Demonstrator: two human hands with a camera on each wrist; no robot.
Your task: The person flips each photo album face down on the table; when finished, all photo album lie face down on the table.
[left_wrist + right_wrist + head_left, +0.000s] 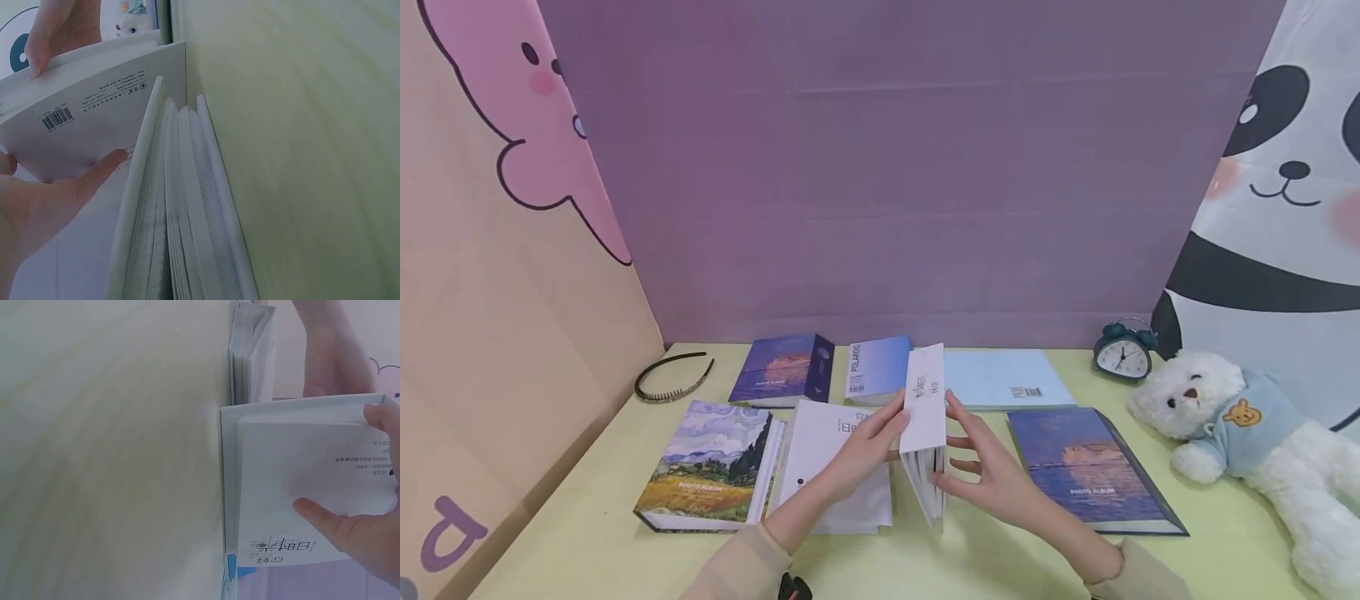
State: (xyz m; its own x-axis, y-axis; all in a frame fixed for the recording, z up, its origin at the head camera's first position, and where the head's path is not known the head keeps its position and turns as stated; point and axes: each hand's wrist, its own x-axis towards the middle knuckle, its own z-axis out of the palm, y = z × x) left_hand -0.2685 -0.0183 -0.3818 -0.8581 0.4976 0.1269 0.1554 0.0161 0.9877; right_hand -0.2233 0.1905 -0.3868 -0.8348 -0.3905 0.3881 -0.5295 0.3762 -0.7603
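Observation:
A white album (925, 392) stands upright with its spine up, between both hands. My left hand (868, 446) grips it from the left; in the left wrist view a finger lies along the back cover (94, 119), which bears a barcode. From the right, my right hand (992, 475) holds it, thumb by the page edges and other fingers spread. In the right wrist view, fingertips of the right hand (362, 540) touch the front cover (294, 469) with dark lettering. The covers part slightly at the bottom. A second white album (827, 442) lies flat left of it.
Flat on the table (955, 558) are a landscape photo album (715, 467), two sea-cliff albums (778, 367) (1090, 467), a Polaroid album (880, 362) and a pale blue album (1000, 375). A headband (673, 387), alarm clock (1122, 354) and teddy bear (1247, 442) sit at the sides.

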